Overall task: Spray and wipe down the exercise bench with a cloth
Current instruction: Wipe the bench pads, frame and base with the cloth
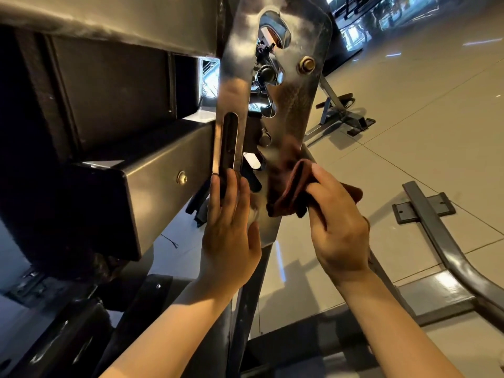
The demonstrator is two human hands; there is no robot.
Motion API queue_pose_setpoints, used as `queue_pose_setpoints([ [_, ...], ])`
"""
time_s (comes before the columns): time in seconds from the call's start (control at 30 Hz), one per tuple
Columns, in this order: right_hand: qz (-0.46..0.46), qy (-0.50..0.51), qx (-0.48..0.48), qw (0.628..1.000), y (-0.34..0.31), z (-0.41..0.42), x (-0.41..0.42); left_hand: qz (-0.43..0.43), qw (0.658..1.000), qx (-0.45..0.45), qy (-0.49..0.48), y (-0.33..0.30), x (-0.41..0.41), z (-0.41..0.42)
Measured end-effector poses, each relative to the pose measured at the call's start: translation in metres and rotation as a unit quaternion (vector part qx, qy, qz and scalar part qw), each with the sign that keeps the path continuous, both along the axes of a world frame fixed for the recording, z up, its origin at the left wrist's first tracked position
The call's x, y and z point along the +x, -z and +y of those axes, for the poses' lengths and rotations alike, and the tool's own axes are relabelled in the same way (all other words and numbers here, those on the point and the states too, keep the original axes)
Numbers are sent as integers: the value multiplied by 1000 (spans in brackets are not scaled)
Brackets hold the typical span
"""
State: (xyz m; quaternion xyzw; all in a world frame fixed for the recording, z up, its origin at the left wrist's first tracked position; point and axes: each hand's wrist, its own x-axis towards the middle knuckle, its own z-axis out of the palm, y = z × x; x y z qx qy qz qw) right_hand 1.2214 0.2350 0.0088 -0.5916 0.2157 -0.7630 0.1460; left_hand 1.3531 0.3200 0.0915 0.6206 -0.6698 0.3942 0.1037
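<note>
Close view from the head camera onto a shiny metal adjustment plate (294,105) of the exercise bench, with notched cut-outs and a long vertical slot (228,140). No brand, label or readable writing shows on the plate or frame; a small white patch (252,160) just right of the slot is blank or too blurred to read. Left hand (231,227) lies flat on the plate's lower left, below the slot, fingers (216,192) straight and close together, thumb against the metal. Right hand (338,227) at the plate's lower right edge, fingers curled and clamped on a folded reddish-brown cloth (289,186), which is pressed against the plate just right of the left hand. A brass-coloured bolt (306,64) sits near the plate's top right. Left of the plate: a dark square frame tube (152,175) with one small rivet (181,177), and black padding (109,85) above it. Right of the plate: pale tiled floor (409,132), a grey steel base bar (441,227), another bench frame (338,113) further off.
</note>
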Motion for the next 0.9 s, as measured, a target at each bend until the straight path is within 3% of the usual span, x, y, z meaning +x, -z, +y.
queue_pose_setpoints([
  [0.27,-54,-14,-84,995,-74,8,-2,42,999,-16,17,-1,-5,1],
  [0.33,-66,-2,-106,992,-68,22,0,27,999,-18,35,-2,-3,2],
  [0.43,-56,29,-52,997,-41,13,9,25,999,-10,20,-3,-2,1],
  [0.53,60,105,-5,993,-9,-21,22,8,1000,-12,16,-1,-1,0],
  [0.67,253,168,55,951,69,-29,24,5,1000,-5,12,-3,0,0],
  [0.8,294,172,126,932,147,-13,9,-5,1000,4,3,-3,3,0],
  [0.9,298,152,134,933,135,-12,10,-13,1000,4,-8,-2,3,0],
])
